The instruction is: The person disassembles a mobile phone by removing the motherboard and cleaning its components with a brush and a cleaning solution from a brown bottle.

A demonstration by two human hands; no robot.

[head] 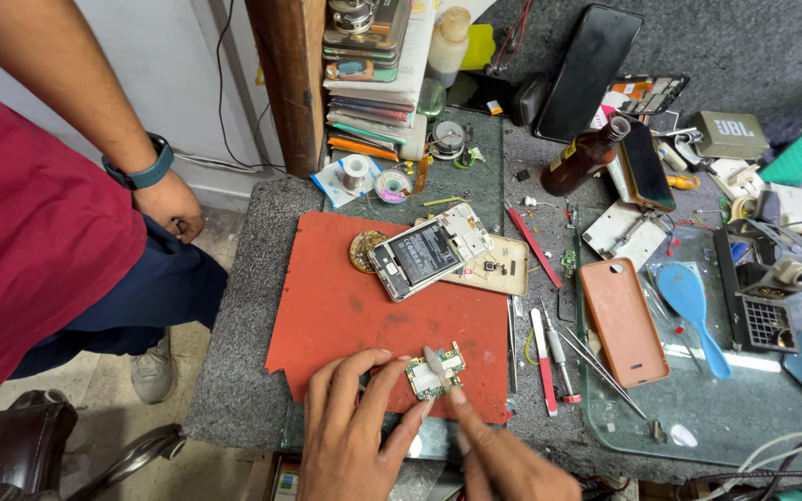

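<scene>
A phone repair workshop: opened phone, circuit board, tweezers, solder reels on a cluttered bench.

Green circuit board; red mat; blue brush.

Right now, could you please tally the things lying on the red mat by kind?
Green circuit board, under the left hand and right hand: 1
Opened phone bodies: 1
Beige back covers: 1
Round brass-coloured discs: 1
Total: 4
</scene>
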